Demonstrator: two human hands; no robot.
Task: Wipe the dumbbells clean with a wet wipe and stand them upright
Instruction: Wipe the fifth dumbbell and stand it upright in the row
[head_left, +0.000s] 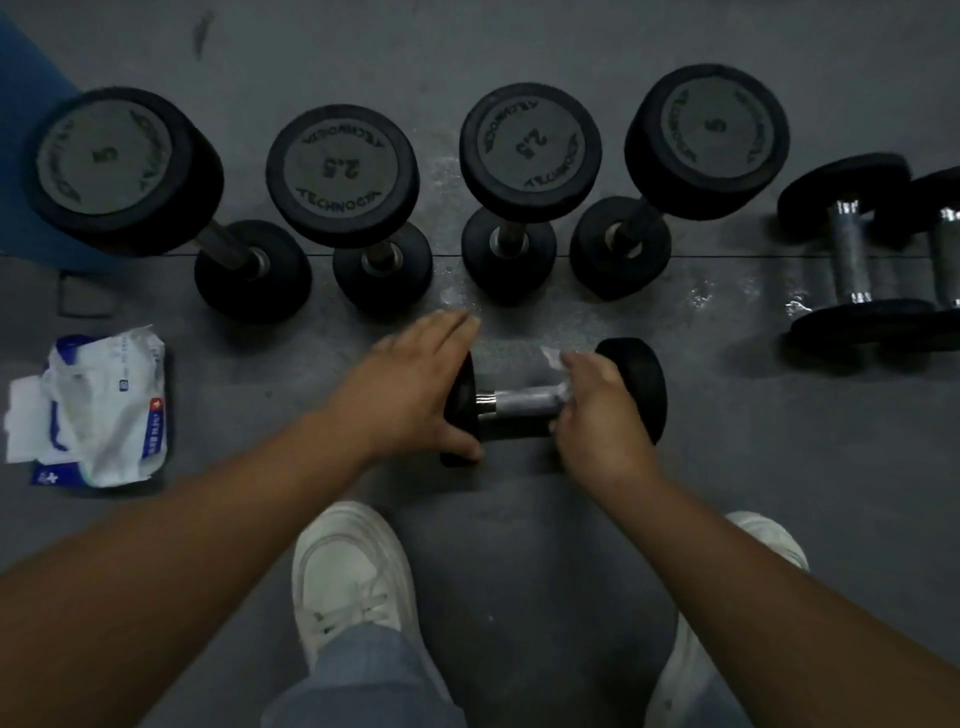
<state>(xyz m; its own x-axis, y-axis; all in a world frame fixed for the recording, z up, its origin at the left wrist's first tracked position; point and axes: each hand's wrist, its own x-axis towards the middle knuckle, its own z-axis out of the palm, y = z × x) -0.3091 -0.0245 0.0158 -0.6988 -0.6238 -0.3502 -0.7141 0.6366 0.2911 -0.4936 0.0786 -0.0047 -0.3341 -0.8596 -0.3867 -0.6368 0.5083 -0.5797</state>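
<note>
A small black dumbbell lies on its side on the grey floor in front of me. My left hand grips its left head, thumb under the rim. My right hand is wrapped round the right end of the handle with a wet wipe between fingers and bar. Behind it several black dumbbells stand upright in a row: a 5, a 2.5, a 2.5 and another 5. Two more dumbbells lie flat at the right.
An open pack of wet wipes with loose wipes lies on the floor at the left. A blue mat fills the far left corner. My white shoes stand just below the hands. Wet patches mark the floor.
</note>
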